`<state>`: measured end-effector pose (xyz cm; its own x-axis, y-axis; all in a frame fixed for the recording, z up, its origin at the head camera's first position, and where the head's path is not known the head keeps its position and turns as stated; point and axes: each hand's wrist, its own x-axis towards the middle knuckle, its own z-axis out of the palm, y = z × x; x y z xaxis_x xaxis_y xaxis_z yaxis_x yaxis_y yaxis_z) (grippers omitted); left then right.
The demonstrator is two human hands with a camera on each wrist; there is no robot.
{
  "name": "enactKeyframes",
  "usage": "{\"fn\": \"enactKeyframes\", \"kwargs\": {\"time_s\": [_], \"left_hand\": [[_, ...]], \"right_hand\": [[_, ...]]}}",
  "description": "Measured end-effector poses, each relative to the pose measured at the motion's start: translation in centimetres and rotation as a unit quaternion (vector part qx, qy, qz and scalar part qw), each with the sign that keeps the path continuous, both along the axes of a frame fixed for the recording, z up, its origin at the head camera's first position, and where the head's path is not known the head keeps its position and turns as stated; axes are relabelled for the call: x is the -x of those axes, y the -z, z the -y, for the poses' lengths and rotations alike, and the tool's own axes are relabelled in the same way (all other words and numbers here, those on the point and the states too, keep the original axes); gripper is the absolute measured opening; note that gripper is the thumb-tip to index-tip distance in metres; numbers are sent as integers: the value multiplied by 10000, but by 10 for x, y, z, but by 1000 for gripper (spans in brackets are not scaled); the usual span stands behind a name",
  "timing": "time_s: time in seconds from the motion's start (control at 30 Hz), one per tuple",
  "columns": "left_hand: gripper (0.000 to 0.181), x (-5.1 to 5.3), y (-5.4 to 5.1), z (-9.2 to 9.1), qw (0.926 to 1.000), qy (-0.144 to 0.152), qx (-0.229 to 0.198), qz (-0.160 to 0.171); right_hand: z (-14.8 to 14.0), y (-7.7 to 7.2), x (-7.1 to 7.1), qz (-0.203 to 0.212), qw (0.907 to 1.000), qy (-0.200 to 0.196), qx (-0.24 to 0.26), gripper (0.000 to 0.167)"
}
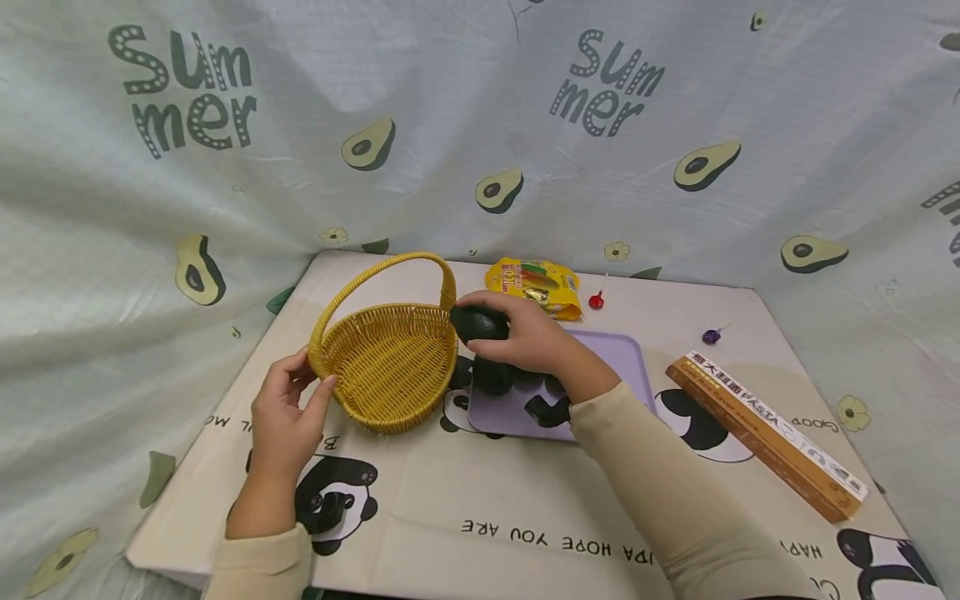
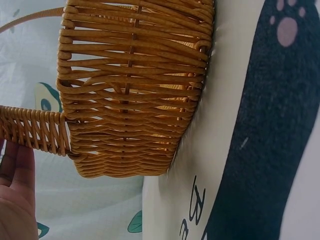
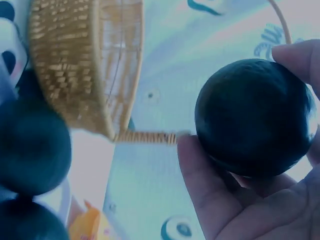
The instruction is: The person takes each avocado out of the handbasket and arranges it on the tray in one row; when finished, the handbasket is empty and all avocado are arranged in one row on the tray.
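A yellow wicker basket (image 1: 390, 367) with a tall arched handle stands on the left half of the table, and nothing lies in it. My left hand (image 1: 288, 408) holds it at the left foot of the handle; in the left wrist view the fingers (image 2: 22, 167) lie against the woven handle. Beside the basket's right rim, my right hand (image 1: 528, 333) grips a dark green avocado (image 3: 252, 117), raised above the table. Under it, more avocados (image 1: 491, 375) lie on a lilac tray (image 1: 633, 367), partly hidden by the right hand and forearm.
Behind the tray lies a yellow snack bag (image 1: 540, 283), with a red wrapped lollipop (image 1: 596, 300) to its right. A purple lollipop (image 1: 711, 336) and a long pasta box (image 1: 765, 433) lie on the right. A printed cloth wall (image 1: 450, 100) rises behind the table.
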<state>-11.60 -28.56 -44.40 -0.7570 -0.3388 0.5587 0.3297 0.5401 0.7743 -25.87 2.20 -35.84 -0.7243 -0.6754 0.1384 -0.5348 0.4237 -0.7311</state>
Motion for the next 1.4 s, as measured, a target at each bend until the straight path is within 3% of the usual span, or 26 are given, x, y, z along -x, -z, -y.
{"fn": "enactKeyframes", "kwargs": {"time_s": [0.13, 0.5, 0.9, 1.1, 1.4], "left_hand": [[48, 0, -1, 0, 10000, -43, -3, 24], [49, -2, -1, -2, 10000, -66, -14, 44], [48, -1, -1, -1, 10000, -35, -36, 9], [49, -1, -3, -3, 9999, -109, 13, 117], [51, 0, -1, -2, 9999, -74, 108, 39]], "right_hand": [[-19, 6, 1, 39, 9996, 234, 178, 45], [-57, 23, -4, 490, 9881, 1437, 256, 53], [-106, 33, -10, 565, 9773, 1990, 462, 54], [-131, 52, -14, 657, 9663, 2473, 282, 57], [-153, 72, -20, 559, 9581, 2784, 365, 48]]}}
